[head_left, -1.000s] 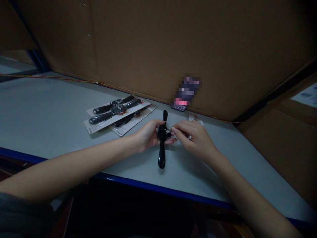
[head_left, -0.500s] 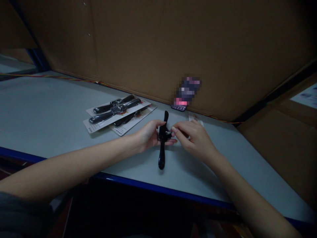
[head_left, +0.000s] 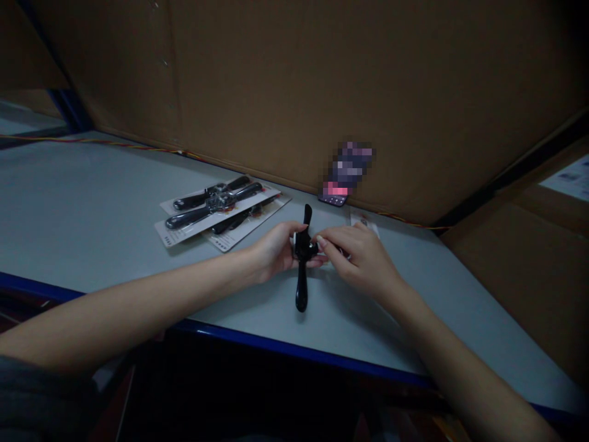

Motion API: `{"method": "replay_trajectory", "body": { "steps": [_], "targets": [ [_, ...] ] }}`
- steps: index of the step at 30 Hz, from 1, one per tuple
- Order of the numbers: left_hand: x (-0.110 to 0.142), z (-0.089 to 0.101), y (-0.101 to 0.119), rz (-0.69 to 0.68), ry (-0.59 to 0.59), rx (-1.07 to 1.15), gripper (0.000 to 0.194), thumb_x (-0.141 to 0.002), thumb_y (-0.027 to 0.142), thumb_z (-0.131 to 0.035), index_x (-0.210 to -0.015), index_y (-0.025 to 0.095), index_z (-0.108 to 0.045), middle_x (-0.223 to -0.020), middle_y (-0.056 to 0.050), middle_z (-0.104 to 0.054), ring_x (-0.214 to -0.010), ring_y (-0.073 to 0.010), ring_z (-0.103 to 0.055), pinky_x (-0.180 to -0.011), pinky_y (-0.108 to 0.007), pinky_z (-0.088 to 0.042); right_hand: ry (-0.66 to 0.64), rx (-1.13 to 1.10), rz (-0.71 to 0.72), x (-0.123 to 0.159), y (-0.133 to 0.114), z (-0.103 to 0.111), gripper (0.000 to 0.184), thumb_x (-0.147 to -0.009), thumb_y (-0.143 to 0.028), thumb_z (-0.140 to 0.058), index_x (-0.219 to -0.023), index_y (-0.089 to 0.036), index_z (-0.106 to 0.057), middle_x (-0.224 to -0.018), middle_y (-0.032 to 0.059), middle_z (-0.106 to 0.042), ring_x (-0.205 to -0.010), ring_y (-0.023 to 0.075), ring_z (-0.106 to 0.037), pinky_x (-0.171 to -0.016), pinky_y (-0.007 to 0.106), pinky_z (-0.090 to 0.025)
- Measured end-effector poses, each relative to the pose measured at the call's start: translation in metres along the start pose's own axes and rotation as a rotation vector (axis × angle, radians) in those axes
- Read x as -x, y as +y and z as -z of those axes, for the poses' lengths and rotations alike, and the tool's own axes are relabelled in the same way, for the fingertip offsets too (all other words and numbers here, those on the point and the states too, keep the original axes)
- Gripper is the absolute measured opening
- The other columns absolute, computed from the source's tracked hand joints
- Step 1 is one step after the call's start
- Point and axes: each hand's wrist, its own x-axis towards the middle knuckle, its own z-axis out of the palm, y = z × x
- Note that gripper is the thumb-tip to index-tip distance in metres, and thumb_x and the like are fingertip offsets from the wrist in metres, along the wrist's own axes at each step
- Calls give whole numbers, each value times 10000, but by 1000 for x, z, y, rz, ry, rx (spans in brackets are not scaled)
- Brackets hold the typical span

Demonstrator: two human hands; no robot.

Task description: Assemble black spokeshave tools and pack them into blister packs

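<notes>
A black spokeshave point(head_left: 301, 288) is held just above the table, its two handles pointing away from me and toward me. My left hand point(head_left: 276, 250) grips its middle from the left, thumb on top and fingers underneath. From the right, my right hand point(head_left: 359, 253) is closed in a pinch, thumb and forefinger at a small shiny metal part on the spokeshave's body that looks like a screw. The fingertips hide most of that part. Something small and pale shows under the curled right fingers, too unclear to name.
Several packaged spokeshaves point(head_left: 193, 218) on white cards lie overlapping at the left. A phone point(head_left: 347, 175) leans on the cardboard wall point(head_left: 257, 92) behind. Partly behind my right hand lies a printed card point(head_left: 372, 224). Twisted wires point(head_left: 138, 146) run along the table's back edge.
My right fingertips have moved slightly left, closer to the spokeshave's body, covering more of the metal part. The spokeshave and my left hand have barely shifted.
</notes>
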Motion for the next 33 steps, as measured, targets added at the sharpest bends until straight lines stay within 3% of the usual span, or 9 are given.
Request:
{"method": "replay_trajectory", "body": {
  "steps": [4,8,13,16,23,30,33],
  "targets": [
    [2,-2,1,-13,20,2,212,-871,192,-410,-867,63,-577,-685,-70,-624,-628,-151,-621,-777,-339,-525,15,45,-30,1,-1,-1,160,-889,-273,-473,-799,-182,-569,-632,8,-597,-595,149,-500,-648,306,-261],
    [3,-3,1,-52,29,-17,210,-877,188,-405,-867,74,-582,-720,-74,-633,-630,-133,-604,-689,-278,-524,-4,8,-21,2,-4,-2,172,-862,-332,-538,-776,-186,-569,-606,-2,-584,-574,142,-486,-644,299,-269],
    [4,-5,1,-42,14,-61,273,-901,201,-358,-822,74,-587,-664,-72,-612,-600,-126,-597,-597,-221,-507,-26,-134,34,2,-4,-3,154,-876,-259,-512,-940,-191,-634,-739,9,-673,-596,130,-529,-678,300,-304],
    [4,-5,1,-26,9,-38,263,-896,197,-361,-819,76,-582,-671,-75,-622,-601,-134,-610,-649,-258,-529,-5,-92,41,2,0,-3,212,-862,-186,-484,-1007,-191,-639,-897,33,-711,-625,135,-552,-690,313,-297],
    [1,-2,1,-25,37,-31,225,-881,210,-391,-824,78,-565,-688,-87,-634,-621,-140,-617,-708,-280,-535,-35,-19,43,2,2,1,122,-829,-196,-497,-796,-178,-613,-697,12,-658,-593,139,-515,-668,310,-271],
    [0,-1,1,-25,7,-19,223,-874,206,-398,-879,67,-572,-707,-81,-643,-634,-141,-628,-729,-282,-530,-35,-86,55,3,0,1,230,-840,-151,-481,-994,-194,-646,-896,13,-716,-613,131,-542,-680,311,-283],
    [-1,1,0,-28,-2,7,204,-864,195,-412,-864,68,-571,-697,-80,-649,-641,-152,-642,-763,-312,-534,-16,-28,34,2,2,1,204,-841,-150,-471,-931,-190,-650,-792,12,-700,-616,144,-533,-674,314,-277]
  ]
}}
